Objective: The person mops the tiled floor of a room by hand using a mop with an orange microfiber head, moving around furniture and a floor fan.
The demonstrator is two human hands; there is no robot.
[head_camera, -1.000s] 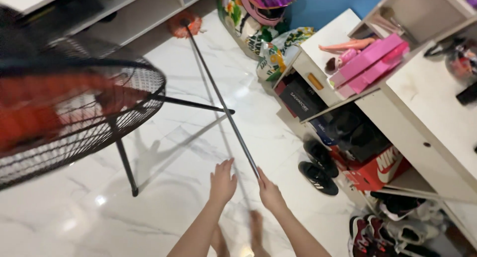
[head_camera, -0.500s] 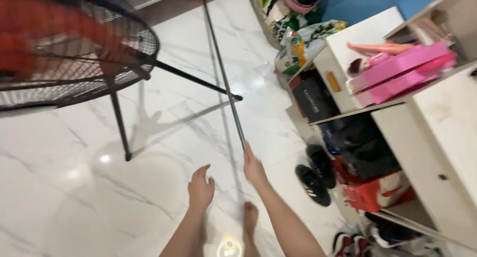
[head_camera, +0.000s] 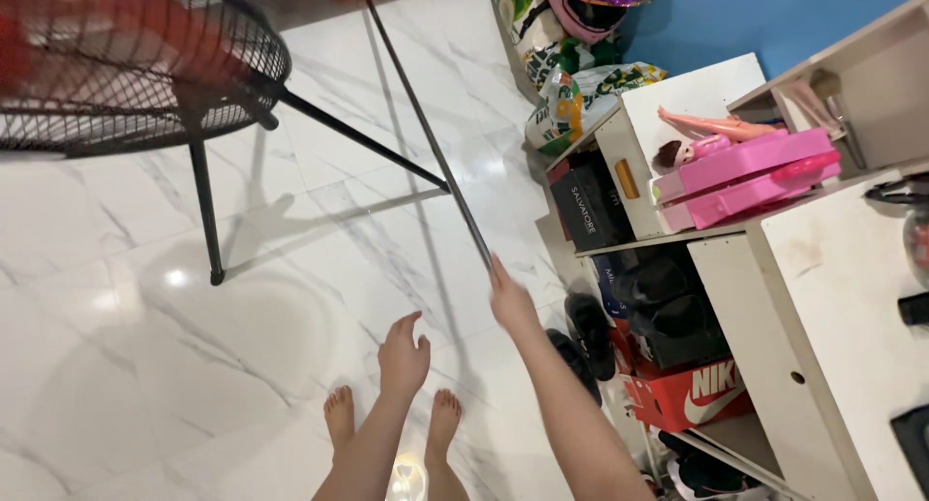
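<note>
My right hand is clamped on the near end of a long dark pole, fingers wrapped around it. From that grip the pole's long axis runs up and to the left, away from me, over the white marble floor toward the far wall. Its far end leaves the top edge of the view, so I cannot tell what it carries there. My left hand hangs free just left of and nearer to me than the right one, fingers loosely apart, holding nothing, a short gap away from the pole. So the right hand has the pole, and the left is the nearer one to add a second grip lower down the shaft. My bare feet stand on the floor below both hands.

The pole crosses just in front of one thin black leg of a wire-mesh chair at my upper left; whether they touch I cannot tell.

To my right stands a white shelf unit. A pink flat case and a doll lie on its upper board. Under them a black box with pale lettering stands upright at the shelf's left edge. Lower down, near the floor, sits a red shoe box with a white logo, black shoes just left of it. Printed green-and-yellow bags slump against the blue wall beyond the shelf.
</note>
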